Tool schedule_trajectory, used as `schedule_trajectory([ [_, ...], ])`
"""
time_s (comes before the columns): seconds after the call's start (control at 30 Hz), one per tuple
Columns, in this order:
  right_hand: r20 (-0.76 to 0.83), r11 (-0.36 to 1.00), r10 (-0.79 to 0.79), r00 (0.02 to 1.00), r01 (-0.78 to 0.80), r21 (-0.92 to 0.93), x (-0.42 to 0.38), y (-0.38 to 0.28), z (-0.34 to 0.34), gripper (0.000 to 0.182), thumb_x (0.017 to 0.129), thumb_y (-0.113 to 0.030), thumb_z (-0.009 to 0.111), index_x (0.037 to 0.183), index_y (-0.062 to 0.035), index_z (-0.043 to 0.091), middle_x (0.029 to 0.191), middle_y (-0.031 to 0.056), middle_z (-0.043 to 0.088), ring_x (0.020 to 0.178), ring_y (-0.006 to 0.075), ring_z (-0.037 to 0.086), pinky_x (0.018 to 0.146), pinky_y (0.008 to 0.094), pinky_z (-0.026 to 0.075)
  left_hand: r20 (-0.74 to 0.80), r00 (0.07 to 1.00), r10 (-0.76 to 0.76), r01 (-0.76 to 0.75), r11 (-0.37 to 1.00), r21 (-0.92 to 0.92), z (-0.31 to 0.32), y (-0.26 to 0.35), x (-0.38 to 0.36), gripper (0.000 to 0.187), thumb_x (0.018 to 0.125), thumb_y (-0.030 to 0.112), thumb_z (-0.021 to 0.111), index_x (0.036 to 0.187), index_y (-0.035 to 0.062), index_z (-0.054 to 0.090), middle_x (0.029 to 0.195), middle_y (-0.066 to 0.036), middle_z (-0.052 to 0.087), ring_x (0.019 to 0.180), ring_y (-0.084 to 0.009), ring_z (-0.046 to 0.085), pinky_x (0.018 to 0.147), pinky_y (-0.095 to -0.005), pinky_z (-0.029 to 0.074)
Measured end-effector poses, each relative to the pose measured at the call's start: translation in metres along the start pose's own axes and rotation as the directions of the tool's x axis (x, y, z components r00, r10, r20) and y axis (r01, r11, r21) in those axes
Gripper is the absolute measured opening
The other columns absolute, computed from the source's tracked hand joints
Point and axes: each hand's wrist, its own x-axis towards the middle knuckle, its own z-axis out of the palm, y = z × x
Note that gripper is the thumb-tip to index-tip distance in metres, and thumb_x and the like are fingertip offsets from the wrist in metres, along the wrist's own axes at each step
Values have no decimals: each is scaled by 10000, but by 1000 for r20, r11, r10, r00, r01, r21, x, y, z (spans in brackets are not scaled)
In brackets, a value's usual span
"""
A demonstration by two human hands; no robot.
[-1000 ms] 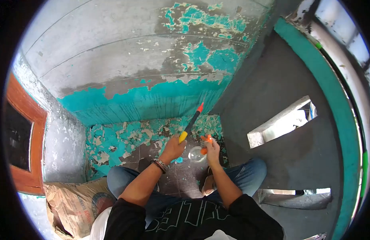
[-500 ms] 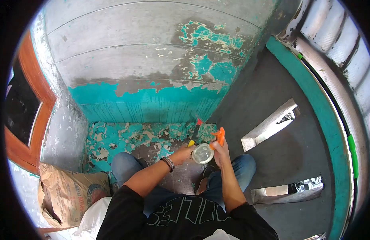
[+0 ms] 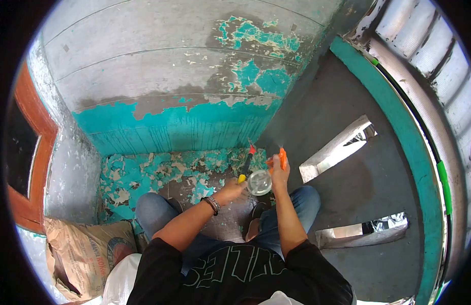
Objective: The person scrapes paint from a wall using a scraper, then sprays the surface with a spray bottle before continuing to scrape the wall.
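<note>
My left hand (image 3: 229, 192) is closed around the yellow end of a paint scraper (image 3: 248, 161) with a black and red handle. The scraper's head points away from me, toward the corner at the base of the wall. Beside it, my right hand (image 3: 279, 175) grips a spray bottle (image 3: 259, 183) with an orange trigger head and a clear round body, tilted with its base toward me. A faint mist shows at the nozzle. Ahead is a wall (image 3: 179, 127) with wet turquoise paint, drip streaks below and bare grey patches above.
Peeled paint flakes (image 3: 131, 178) litter the floor along the wall. A brown paper sack (image 3: 90, 254) stands at my left, near a wooden-framed window (image 3: 36, 178). On my right is a dark grey wall (image 3: 342, 193) with two slot openings.
The view has shifted slightly, moving the surroundings left and up. My right hand has raised the spray bottle a little, and mist now appears at its nozzle. Both hands keep their holds.
</note>
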Motion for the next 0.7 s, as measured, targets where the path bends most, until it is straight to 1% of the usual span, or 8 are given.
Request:
schedule_trajectory([
  [0.07,-31,997,-13,999,10,-82,9,-1,3,312,907,-218,525,1177,-61,511,842,30,585,771,125,549,658,258,434,2,1000,-10,10,996,90,-3,0,0,394,924,317,475,1071,-48,451,952,-206,613,800,-295,650,639,-392,540],
  [0.2,20,965,-157,987,158,-212,20,1,8,223,902,-254,535,1009,-59,534,794,29,568,709,111,526,636,253,420,52,998,-45,36,984,173,-8,-4,-1,429,920,313,497,1132,-51,417,966,-187,620,740,-280,648,633,-397,549],
  [0.3,-2,942,-189,982,181,-284,21,-6,19,216,907,-269,529,967,-61,538,773,20,561,670,87,507,591,241,406,-51,996,-79,91,947,309,-5,1,-7,391,906,312,512,1014,-64,513,834,-160,636,663,-256,637,572,-386,530],
  [0.37,-34,941,-194,980,176,-290,18,-13,24,226,907,-276,527,971,-60,537,766,16,558,657,83,497,568,240,401,-50,998,-45,64,850,523,-7,2,-9,400,899,323,512,854,-69,575,704,-147,620,612,-243,630,542,-368,509],
  [0.4,-29,935,-213,977,195,-296,16,-17,27,238,907,-283,526,976,-56,541,755,16,556,648,81,495,551,239,400,-51,998,-43,63,850,523,-7,1,-9,400,899,323,512,854,-69,575,704,-147,620,612,-243,630,542,-368,509],
  [0.47,-22,929,-233,972,216,-302,14,-19,30,250,907,-290,525,980,-52,545,744,16,555,639,79,493,534,239,398,-30,999,36,-13,824,567,-7,-3,-8,396,893,271,475,673,-48,558,541,-123,565,482,-218,602,467,-329,504],
  [0.53,127,925,-122,984,159,-344,10,-17,33,291,893,-296,525,1032,-42,552,768,68,562,629,144,532,622,311,443,-38,998,42,-12,810,586,-7,-7,-5,399,888,280,479,695,-59,564,554,-125,575,487,-218,604,466,-334,501],
  [0.7,306,856,-204,930,321,-405,5,-19,58,328,890,-346,524,996,-37,558,765,132,578,706,273,574,675,375,441,-50,998,48,-5,761,649,-10,-9,-3,421,872,315,487,747,-76,583,579,-139,593,504,-230,615,471,-352,496],
])
